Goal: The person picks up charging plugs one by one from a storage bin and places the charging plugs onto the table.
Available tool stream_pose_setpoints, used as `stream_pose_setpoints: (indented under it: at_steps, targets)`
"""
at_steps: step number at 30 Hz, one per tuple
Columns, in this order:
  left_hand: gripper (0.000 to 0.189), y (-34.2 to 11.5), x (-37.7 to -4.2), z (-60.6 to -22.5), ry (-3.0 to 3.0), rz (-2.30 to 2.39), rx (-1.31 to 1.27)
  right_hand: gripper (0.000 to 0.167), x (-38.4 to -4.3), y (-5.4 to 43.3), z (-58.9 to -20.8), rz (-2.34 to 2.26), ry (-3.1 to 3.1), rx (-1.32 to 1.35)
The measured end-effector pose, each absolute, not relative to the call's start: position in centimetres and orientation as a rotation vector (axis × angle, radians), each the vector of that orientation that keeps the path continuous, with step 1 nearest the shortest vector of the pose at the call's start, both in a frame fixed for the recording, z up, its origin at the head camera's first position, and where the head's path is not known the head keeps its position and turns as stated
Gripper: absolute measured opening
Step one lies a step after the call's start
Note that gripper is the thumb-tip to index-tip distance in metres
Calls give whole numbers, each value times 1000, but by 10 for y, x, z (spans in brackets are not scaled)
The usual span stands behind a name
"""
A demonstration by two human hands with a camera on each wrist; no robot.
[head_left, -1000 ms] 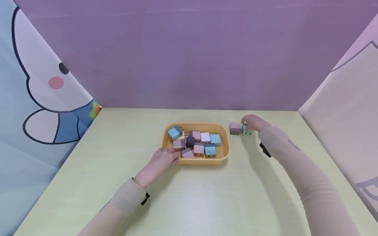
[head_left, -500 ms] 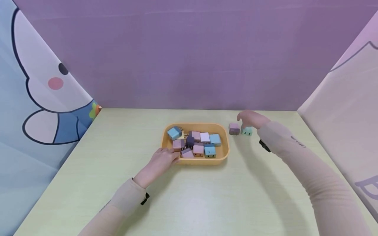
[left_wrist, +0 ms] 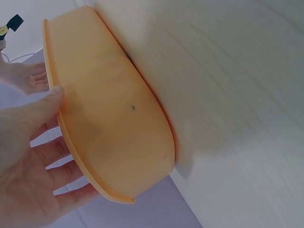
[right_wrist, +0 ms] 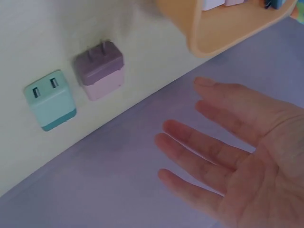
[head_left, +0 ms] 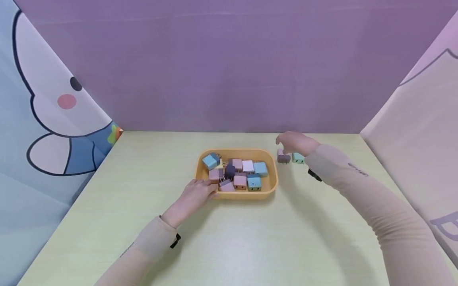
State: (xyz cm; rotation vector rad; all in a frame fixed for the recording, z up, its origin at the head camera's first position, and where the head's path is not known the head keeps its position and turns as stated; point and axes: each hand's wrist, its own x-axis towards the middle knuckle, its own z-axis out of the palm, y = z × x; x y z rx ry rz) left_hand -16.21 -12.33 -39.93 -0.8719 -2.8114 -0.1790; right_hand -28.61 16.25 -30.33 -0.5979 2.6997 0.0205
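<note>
My left hand (head_left: 192, 198) grips the near-left rim of a yellow-orange tray (head_left: 250, 196); in the left wrist view the thumb lies on the outer wall (left_wrist: 104, 95), with the fingers past the rim. Several USB charger plugs in pink, blue, white and dark tones lie jumbled inside. Right of the tray stand two more: a pink-purple charger plug (head_left: 284, 159), prongs showing, and a mint charger plug (head_left: 298, 159) with two USB ports. Above them hovers my right hand (head_left: 296, 142), holding nothing. Its fingers are spread and relaxed in the right wrist view, apart from both plugs.
Everything rests on a pale wood-look table (head_left: 229, 242). A purple backdrop (head_left: 229, 67) rises at its far edge. Printed cloth panels flank it: a cartoon one (head_left: 68, 159) at the left, a pale one (head_left: 425, 131) at the right.
My right hand has let go of the mint charger plug, leaving it beside the pink-purple one, and has lifted and moved left. The left hand stays on the tray.
</note>
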Motion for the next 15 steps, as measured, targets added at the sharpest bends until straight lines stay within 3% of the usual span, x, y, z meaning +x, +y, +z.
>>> stream_pose_setpoints:
  at_steps: [15]
  targets:
    - [12,-124,-161,-398,-2823,-183,-867,42,-278,132,-299,51,2665,-721]
